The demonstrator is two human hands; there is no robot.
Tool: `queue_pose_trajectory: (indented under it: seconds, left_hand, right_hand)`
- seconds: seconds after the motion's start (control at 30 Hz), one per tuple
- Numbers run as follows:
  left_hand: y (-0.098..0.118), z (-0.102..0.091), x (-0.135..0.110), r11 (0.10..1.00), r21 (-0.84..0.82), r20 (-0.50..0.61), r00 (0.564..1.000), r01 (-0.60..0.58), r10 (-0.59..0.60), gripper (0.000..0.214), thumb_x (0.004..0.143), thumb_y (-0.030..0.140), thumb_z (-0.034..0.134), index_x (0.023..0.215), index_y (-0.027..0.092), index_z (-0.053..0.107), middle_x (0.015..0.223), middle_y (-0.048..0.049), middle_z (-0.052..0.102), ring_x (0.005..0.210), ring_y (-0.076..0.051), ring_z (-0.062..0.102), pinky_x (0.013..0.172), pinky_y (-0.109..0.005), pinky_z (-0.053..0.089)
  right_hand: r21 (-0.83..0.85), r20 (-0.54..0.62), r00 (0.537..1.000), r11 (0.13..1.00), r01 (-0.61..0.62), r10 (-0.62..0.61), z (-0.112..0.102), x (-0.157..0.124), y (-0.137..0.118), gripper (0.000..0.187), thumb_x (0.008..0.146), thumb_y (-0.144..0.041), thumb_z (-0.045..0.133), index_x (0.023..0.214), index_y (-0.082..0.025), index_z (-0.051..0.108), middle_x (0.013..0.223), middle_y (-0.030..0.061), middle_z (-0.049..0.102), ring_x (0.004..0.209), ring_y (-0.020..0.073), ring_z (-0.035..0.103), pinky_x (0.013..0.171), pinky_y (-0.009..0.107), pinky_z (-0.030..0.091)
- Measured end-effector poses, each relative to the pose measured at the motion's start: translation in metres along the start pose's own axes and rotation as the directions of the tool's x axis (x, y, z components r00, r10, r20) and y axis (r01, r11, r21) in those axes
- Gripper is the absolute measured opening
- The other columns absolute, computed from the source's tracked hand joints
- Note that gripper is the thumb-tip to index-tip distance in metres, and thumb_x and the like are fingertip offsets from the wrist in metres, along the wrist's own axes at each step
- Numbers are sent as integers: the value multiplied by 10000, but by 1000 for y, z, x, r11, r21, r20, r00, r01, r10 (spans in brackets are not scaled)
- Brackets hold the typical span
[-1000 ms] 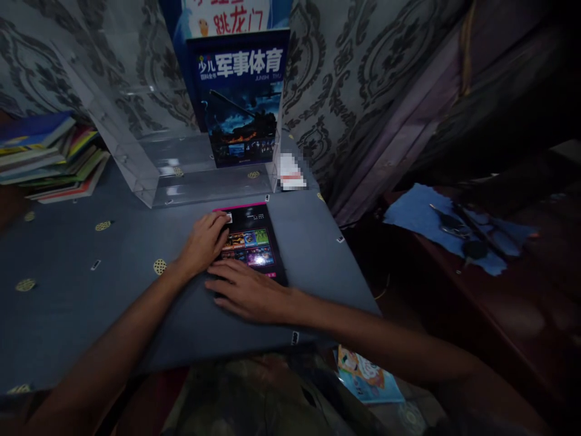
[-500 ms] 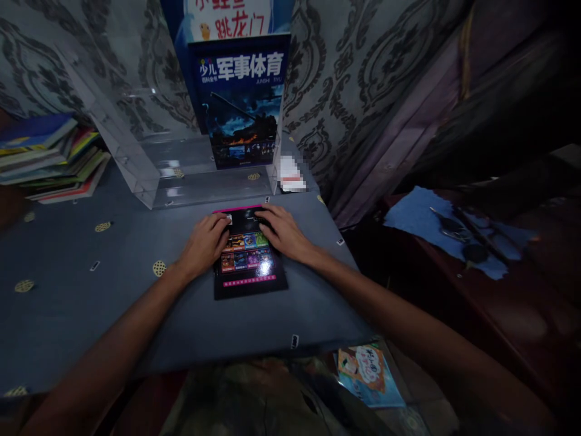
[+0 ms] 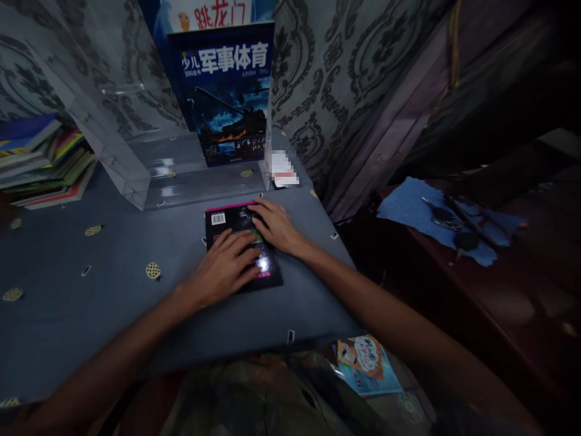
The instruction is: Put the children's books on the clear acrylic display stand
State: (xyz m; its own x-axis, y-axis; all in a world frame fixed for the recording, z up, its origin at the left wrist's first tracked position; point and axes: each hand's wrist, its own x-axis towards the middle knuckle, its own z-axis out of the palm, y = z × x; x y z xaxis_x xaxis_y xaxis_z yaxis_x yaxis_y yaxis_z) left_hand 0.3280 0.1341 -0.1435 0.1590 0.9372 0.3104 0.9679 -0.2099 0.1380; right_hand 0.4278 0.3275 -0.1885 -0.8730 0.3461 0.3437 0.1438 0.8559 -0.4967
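A thin black book (image 3: 222, 221) with a pink top edge and a barcode lies back-cover up on the blue-grey table (image 3: 82, 303). My left hand (image 3: 224, 266) lies flat on its lower half, fingers stretched out. My right hand (image 3: 276, 225) rests on its upper right corner, fingers spread and flat. Behind it stands a clear acrylic book holder (image 3: 136, 157) with a dark blue book (image 3: 227, 91) upright in it.
A stack of colourful books (image 3: 43, 160) lies at the far left of the table. Patterned curtain hangs behind. A dark wooden surface with a blue cloth (image 3: 426, 215) and dark objects is to the right. A picture book (image 3: 365, 363) lies on the floor below the table edge.
My right hand moved from the book's lower edge up to its top right corner. My left hand then slid from the upper left corner down onto the lower half.
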Motion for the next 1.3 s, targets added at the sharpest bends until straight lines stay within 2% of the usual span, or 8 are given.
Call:
queue_pose_trajectory:
  seconds: [0.17,0.3,0.57,0.73,0.97,1.1,1.2,1.3]
  left_hand:
    - [26,5,0,998,45,94,995,-44,40,525,948,576,569,1288,178,603,1333,-149,645,1312,-330,541,1103,-542,421]
    - [29,10,-2,991,121,79,996,-56,46,463,975,509,557,1266,154,616,1306,-150,668,1286,-326,569,1098,-523,430]
    - [36,14,-3,958,245,-124,975,-148,182,300,1004,313,527,1093,93,711,1104,-141,765,1081,-294,707,932,-419,561]
    - [35,18,-6,970,202,-125,979,-133,160,267,979,272,561,1128,113,715,1135,-151,759,1118,-304,699,945,-437,562]
    - [37,15,-3,971,202,-87,985,-132,152,309,979,378,585,1101,121,706,1102,-145,756,1117,-312,688,923,-432,571]
    - [19,5,0,997,10,-100,992,-71,71,300,1007,401,532,1058,159,701,1058,-103,759,1023,-251,703,888,-398,579]
    - [-14,-1,-2,992,-60,-118,986,112,-118,275,1025,320,474,1067,160,694,1102,-123,734,1016,-248,685,914,-424,566]
    - [-48,-4,-8,949,-32,-133,940,314,-315,275,1009,291,462,1117,149,671,1219,-153,689,1099,-285,647,962,-474,538]
  right_hand:
    - [-7,7,1000,1000,-1,1,-1,0,-1,380,1005,-256,458,1345,-168,603,1467,150,543,1380,289,497,1155,515,404]
    - [-6,16,1000,1000,-12,12,-2,0,-2,386,1008,-264,451,1352,-164,595,1476,149,535,1387,287,490,1155,511,402]
    - [-3,34,999,1000,-30,30,-5,0,-6,390,991,-229,474,1350,-145,600,1489,163,530,1392,299,485,1146,522,400]
    - [3,15,1000,1000,-19,19,-3,-1,-3,384,987,-224,482,1345,-150,600,1482,157,535,1386,290,489,1159,522,387]
    - [18,25,1000,1000,-13,13,-4,-1,-3,383,995,-230,484,1352,-151,596,1485,152,526,1402,274,471,1168,500,385]
    - [30,7,1000,999,-17,17,-5,-3,-2,372,991,-226,486,1338,-173,609,1487,142,530,1392,280,484,1154,521,400]
    - [39,-2,1000,999,-13,13,-6,-7,0,366,987,-230,494,1324,-169,622,1475,148,544,1378,286,501,1147,525,411]
    - [39,-3,1000,999,-7,7,-8,-12,2,368,986,-234,494,1316,-143,629,1459,167,555,1361,293,517,1143,516,420]
